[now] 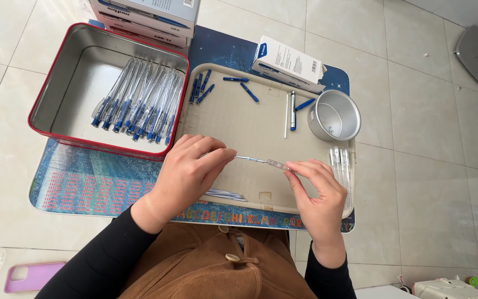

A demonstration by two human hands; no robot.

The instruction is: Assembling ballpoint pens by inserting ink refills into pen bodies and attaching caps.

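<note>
My left hand (186,177) pinches one end of a thin pen refill (250,160) with a small spring on it. My right hand (319,191) holds a clear pen barrel (279,164) by its end, and the refill's tip sits at the barrel's mouth. Both hands hover over a beige tray (250,127). Under my left hand lies a bundle of thin refills (225,194). Several clear barrels (341,160) lie at the tray's right edge.
A red-rimmed metal tin (67,83) at the left holds several assembled blue pens (139,102). Blue pen caps (201,87), a small round metal bowl (334,115) and a white box (289,63) are at the back. A pink phone (31,277) lies on the floor.
</note>
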